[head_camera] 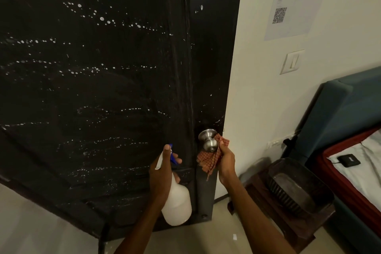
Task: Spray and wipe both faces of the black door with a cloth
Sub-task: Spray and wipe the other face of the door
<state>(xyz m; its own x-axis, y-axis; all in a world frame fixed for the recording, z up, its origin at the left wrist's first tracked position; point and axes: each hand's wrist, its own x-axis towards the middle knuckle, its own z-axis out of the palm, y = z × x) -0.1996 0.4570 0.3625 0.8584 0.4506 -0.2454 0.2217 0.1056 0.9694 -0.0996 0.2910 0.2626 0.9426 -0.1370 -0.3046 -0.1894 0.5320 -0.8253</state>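
Two hands busy at the door's [92, 88] right edge

Your left hand [162, 173] grips the spray bottle [177, 202], fingers curled; right hand [225, 161] pinches the cloth [208, 161] by the knob [209, 142], ready to wipe those droplets.

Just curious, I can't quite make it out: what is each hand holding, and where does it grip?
Left hand grips the spray bottle by its neck. Right hand holds the bunched cloth beside the knob.

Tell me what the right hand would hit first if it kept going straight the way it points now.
The right hand, gripping the checked cloth, points up and slightly left toward the steel door knob. The cloth would likely press the knob first, then the black door behind it; depth is hard to judge.
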